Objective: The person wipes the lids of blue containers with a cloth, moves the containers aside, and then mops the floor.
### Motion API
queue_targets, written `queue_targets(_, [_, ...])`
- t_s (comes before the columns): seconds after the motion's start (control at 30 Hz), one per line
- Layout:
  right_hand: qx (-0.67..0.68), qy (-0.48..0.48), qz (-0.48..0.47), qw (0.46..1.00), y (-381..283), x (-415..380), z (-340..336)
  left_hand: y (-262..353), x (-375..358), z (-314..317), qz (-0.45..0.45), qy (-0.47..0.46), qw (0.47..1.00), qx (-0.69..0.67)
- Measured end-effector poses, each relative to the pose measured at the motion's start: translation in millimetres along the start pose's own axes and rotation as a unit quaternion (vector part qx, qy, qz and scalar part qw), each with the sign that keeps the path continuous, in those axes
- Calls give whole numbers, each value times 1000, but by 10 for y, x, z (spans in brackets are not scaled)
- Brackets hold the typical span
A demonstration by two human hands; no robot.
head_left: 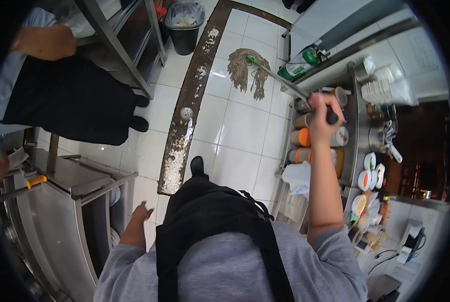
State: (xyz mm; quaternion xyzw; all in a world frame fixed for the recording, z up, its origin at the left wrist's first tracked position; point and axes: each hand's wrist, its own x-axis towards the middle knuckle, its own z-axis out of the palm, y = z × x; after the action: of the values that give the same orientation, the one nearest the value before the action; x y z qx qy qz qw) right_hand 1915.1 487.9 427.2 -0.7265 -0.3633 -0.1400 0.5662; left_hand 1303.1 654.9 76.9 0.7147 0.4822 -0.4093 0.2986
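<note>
My right hand is wrapped around the top end of a mop handle, out in front of me on the right. The handle runs down to a green clamp and a grey-brown string mop head, whose strands lie spread on the white tiled floor. Low at my left side hangs my left hand, holding nothing, with its fingers loosely apart. It is beside the steel counter on the left and touches nothing that I can see.
A brown floor strip with a round drain runs ahead. Another person in a black apron stands left. A lined trash bin stands ahead. Right are a green cylinder and shelves holding containers. A steel counter stands left.
</note>
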Motion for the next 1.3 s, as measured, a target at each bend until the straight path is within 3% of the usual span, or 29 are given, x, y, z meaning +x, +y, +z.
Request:
queue_targets(0.07, [95, -21, -29, 995, -205, 275, -183, 833, 249, -568, 134, 15, 990, -51])
queue_targets(0.1, [140, -33, 6, 990, -407, 415, -341, 1321, 180, -991, 189, 74, 975, -87])
queue_targets(0.13, [166, -55, -46, 983, -509, 608, -496, 1675, 196, -1348, 225, 106, 961, -121])
queue_targets(0.17, [208, -60, 1, 976, -633, 738, -702, 1976, 232, -1686, 262, 139, 943, -154])
queue_targets(0.23, [174, -96, -19, 980, -776, 1005, -905, 2478, 267, -2305, 277, 176, 921, -209])
queue_targets(0.27, [171, -76, 1, 982, -746, 1068, -882, 2651, 306, -2525, 270, 176, 905, -277])
queue_targets(0.33, [206, -44, -35, 977, -510, 1143, -836, 2826, 472, -2776, 257, 192, 911, -261])
queue_targets(0.47, [201, -68, -109, 971, -100, 1667, -640, 2678, 950, -2655, 149, 208, 957, -134])
queue_targets(0.57, [220, -72, -110, 966, 541, 2346, -690, 2346, 1088, -2317, 4, 69, 997, -20])
queue_targets(0.63, [245, -82, -122, 958, 995, 2753, -583, 2516, 798, -2489, -74, -26, 997, 21])
queue_targets(0.73, [264, -103, -118, 952, 1635, 3385, -363, 2688, 906, -2549, -105, -37, 994, 10])
queue_targets(0.8, [287, -103, -126, 944, 2098, 3774, -142, 2949, 1102, -2711, -93, 18, 993, -65])
queue_targets(0.87, [318, -92, -119, 936, 2553, 4097, 140, 3655, 1074, -3130, -46, 87, 987, -125])
queue_targets(0.97, [333, -74, -90, 936, 3153, 4487, 580, 4613, 1089, -3628, 117, 145, 966, -178])
queue_targets(1.03, [230, 6, -53, 972, 3436, 4570, 939, 5066, 1106, -3790, 188, 174, 948, -190])
queue_targets(1.1, [146, 7, -10, 989, 3758, 4608, 1195, 5393, 1101, -3878, 222, 192, 936, -195])
queue_targets(1.17, [182, -32, 27, 982, 4055, 4492, 1382, 5544, 1021, -3944, 248, 196, 932, -180])
queue_targets(1.23, [52, -68, 29, 996, 4346, 4136, 1332, 5445, 1041, -3851, 246, 192, 936, -165])
queue_targets(1.3, [15, -55, 54, 997, 4354, 3735, 1140, 5174, 1070, -3732, 246, 182, 946, -106])
